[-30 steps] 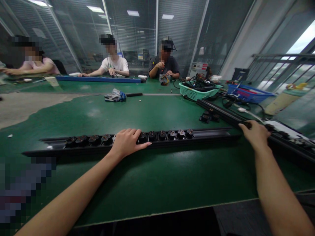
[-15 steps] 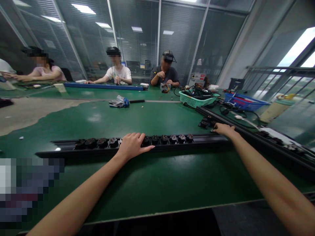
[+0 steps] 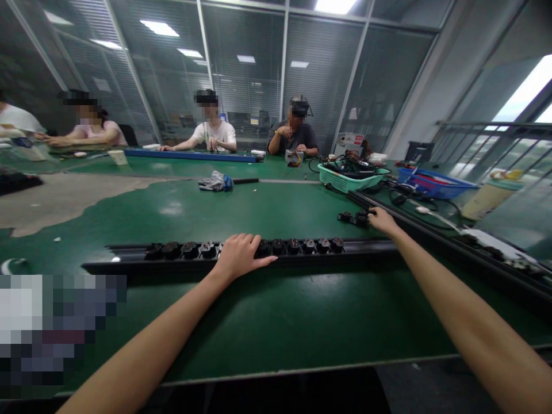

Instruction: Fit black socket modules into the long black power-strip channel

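Fingers: left hand [image 3: 242, 256] spread flat on socket rail [image 3: 362, 248]; right hand [image 3: 381, 221] touching loose sockets [image 3: 350, 217], grip unclear.

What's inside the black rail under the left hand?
A row of black socket modules sits in the rail, either side of the left hand. The hand covers the stretch beneath it; the right end looks bare.

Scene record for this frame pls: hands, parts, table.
left hand: flat on the long black strip, over its row of socket modules
right hand: fingertips at the loose black modules beyond the strip; grip unclear
table: green mat
far right: green basket of cables, blue basket
co-workers: seated at the far side
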A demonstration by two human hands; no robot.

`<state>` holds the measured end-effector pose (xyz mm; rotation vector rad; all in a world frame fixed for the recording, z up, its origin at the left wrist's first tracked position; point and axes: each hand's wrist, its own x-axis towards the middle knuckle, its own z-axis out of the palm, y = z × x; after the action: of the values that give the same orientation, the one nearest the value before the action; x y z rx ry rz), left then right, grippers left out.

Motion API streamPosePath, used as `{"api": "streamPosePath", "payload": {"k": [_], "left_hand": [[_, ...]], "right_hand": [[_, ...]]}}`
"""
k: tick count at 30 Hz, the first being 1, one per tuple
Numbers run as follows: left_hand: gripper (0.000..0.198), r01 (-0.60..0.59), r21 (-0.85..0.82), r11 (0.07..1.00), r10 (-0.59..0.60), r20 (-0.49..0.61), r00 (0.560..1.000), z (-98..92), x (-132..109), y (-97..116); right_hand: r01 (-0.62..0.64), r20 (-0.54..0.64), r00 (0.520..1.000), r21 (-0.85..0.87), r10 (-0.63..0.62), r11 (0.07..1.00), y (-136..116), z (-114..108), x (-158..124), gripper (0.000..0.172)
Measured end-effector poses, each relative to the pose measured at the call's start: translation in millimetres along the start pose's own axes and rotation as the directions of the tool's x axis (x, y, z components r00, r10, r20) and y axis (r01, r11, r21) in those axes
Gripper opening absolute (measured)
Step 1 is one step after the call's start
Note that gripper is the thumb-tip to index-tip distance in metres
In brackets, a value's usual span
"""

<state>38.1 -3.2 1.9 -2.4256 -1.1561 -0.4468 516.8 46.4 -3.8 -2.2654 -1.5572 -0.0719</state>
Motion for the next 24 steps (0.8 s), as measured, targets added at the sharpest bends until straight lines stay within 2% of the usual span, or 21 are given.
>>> {"api": "streamPosePath", "payload": {"k": [3,6,7,9,11,15,19,24], "left_hand": [[0.069,-0.003,-0.001,1.0,0.003,0.004,1.0,-0.1,-0.1,-0.1],[0.068,-0.01,0.004,1.0,0.01,0.006,1.0,-0.1,-0.4,0.0],[0.068,-0.012,0.007,1.0,0.012,0.007,1.0,0.1,-0.5,0.0],[0.068,-0.012,0.015,1.0,0.012,0.008,1.0,0.6,-0.5,0.0],[0.067,-0.01,0.024,1.0,0.01,0.012,1.0,1.4,-0.4,-0.2],[0.066,-0.013,0.037,0.999,0.012,0.021,1.0,1.8,0.2,-0.6],[0.068,-0.01,0.038,0.999,0.008,0.041,0.999,0.1,0.7,-0.2],[0.066,-0.009,0.048,0.999,0.007,0.037,0.999,0.1,1.0,0.6]], "right_hand": [[0.058,-0.033,0.998,0.008,-0.058,0.998,-14.4,-9.4,-16.6,0.039],[0.213,-0.005,0.977,0.052,-0.213,0.976,-37.8,-13.5,-49.3,0.034],[0.293,0.017,0.955,0.092,-0.295,0.952,-47.2,-12.8,-62.9,0.035],[0.469,0.031,0.873,0.227,-0.487,0.854,-66.1,-8.3,-90.2,0.039],[0.555,0.008,0.821,0.217,-0.57,0.803,-82.0,-1.0,-112.6,0.037],[0.573,-0.066,0.819,0.075,-0.569,0.816,-96.8,10.5,-131.6,0.033],[0.552,-0.056,0.834,0.099,-0.549,0.828,-96.4,8.4,-133.5,0.028],[0.478,-0.082,0.878,0.11,-0.471,0.872,-92.7,2.8,-137.2,0.028]]}}
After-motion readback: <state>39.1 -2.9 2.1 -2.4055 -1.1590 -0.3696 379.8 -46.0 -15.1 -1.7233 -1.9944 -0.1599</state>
